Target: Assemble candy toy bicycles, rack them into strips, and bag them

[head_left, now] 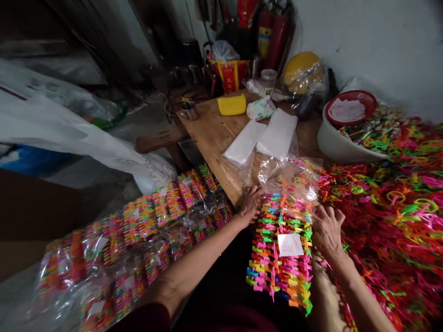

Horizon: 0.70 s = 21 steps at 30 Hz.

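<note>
In front of me is a block of small, bright plastic pieces [266, 249] in stacked rows, with a white printed card [290, 244] on its face. A clear plastic bag [294, 177] covers its far end. My left hand [252, 206] has its fingers closed at the bag's left edge, beside the block. On the opposite side, my right hand [327, 230] has bent fingers closed at the bag's right edge. The fingertips of both hands are partly hidden. The block's near end sticks out of the bag, over my lap.
Bagged blocks [134, 216] lie in rows at left. Loose plastic pieces [398, 221] heap up at right, by a white basin [332, 138] with a red basket [372, 103]. Stacks of white sheets [277, 133], a yellow pouch [231, 105] and a metal cup [188, 110] rest on the wooden table [204, 138].
</note>
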### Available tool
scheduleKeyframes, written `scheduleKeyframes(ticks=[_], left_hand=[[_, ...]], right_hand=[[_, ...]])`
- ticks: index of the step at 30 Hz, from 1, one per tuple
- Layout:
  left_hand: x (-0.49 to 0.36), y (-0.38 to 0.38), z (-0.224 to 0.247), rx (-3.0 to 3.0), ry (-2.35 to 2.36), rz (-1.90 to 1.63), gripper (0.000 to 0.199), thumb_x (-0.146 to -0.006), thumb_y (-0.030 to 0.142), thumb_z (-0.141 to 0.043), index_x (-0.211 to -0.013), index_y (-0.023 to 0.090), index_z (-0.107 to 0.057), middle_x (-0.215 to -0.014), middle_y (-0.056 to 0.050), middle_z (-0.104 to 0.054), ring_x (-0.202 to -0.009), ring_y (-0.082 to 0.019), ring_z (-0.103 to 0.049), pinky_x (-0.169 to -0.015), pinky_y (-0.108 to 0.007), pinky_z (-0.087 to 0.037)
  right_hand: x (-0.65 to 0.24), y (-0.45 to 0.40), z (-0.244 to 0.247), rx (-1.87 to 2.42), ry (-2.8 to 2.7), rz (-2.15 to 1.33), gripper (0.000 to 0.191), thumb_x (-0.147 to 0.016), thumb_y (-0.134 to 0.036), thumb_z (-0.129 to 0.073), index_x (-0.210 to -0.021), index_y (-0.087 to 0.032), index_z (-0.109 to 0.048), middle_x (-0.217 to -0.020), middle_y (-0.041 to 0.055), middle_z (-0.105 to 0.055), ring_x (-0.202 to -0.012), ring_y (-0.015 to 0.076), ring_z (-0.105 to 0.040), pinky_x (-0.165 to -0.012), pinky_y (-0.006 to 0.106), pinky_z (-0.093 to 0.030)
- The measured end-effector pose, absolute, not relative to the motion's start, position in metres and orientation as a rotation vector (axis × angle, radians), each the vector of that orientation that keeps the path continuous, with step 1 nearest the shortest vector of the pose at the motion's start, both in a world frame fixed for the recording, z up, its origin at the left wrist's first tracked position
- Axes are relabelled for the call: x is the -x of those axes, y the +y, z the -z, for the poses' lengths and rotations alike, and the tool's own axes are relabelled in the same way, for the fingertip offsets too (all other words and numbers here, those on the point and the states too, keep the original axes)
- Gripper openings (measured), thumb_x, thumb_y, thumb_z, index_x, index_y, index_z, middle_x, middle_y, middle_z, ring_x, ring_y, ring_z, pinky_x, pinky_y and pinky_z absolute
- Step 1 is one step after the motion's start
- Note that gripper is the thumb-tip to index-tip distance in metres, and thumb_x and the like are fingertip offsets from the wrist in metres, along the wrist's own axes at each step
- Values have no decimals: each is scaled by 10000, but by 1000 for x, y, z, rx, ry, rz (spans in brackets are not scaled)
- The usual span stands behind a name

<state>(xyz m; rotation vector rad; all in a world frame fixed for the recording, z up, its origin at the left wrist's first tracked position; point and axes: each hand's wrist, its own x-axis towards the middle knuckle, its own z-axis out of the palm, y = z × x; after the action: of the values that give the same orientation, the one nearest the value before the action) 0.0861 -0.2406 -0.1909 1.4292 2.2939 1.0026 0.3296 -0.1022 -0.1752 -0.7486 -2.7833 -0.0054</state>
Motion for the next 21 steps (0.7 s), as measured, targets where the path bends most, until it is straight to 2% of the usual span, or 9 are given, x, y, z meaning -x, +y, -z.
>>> scheduleKeyframes(ticks=[3,6,8,10,13,17,21], left_hand=[[-91,-262,189,-1451,2249,-969,340,-1001,450,-531,-1190,231,-710,-1245,-76,-685,-1159,-219,-606,-1056,-400,-486],[-101,-295,194,-1586,2140,-954,360,-963,481,-574,-1185,252,-741,-1344,-65,-672,-1346,-273,-505,-1172,-455,-373],[-108,-312,203,-1681,1978,-1027,358,-987,490,-526,-1146,274,-763,-1347,-52,-685,-1403,-278,-474,-1218,-488,-303],[-115,-323,212,-1699,1836,-1126,407,-1010,502,-466,-1091,258,-781,-1245,-68,-738,-1332,-252,-560,-1210,-466,-339],[-126,-327,215,-1644,1733,-1214,437,-980,543,-508,-994,214,-796,-1058,-89,-785,-1092,-211,-702,-1069,-373,-511],[-141,-327,200,-1447,1694,-1351,336,-876,483,-686,-981,187,-805,-1025,-96,-795,-968,-219,-747,-934,-341,-583],[-156,-330,187,-1130,1708,-1498,352,-888,400,-651,-1099,152,-783,-1033,-105,-797,-921,-226,-760,-874,-346,-598]], right_hand=[[-336,-124,166,708,-2745,56,269,-809,-147,-537,-991,-234,-715,-1125,106,-661,-1013,285,-494,-915,482,-294],[-351,-150,164,675,-2692,19,287,-801,-125,-528,-990,-237,-713,-1172,104,-671,-1023,287,-520,-935,498,-319],[-363,-163,167,625,-2652,-43,364,-803,-108,-511,-1070,-256,-709,-1207,103,-673,-1032,301,-543,-915,504,-347],[-373,-173,174,554,-2610,-122,459,-830,-102,-483,-1198,-290,-683,-1230,100,-673,-1042,314,-565,-867,490,-380],[-382,-182,183,455,-2520,-322,487,-897,-138,-463,-1320,-317,-627,-1197,86,-683,-1018,296,-596,-811,446,-442],[-388,-193,191,392,-2350,-596,383,-934,-173,-511,-1269,-295,-649,-1208,87,-669,-1099,284,-624,-878,443,-516],[-395,-197,202,463,-2290,-533,312,-947,-222,-518,-1205,-280,-683,-1247,108,-634,-1196,330,-560,-920,497,-509]])
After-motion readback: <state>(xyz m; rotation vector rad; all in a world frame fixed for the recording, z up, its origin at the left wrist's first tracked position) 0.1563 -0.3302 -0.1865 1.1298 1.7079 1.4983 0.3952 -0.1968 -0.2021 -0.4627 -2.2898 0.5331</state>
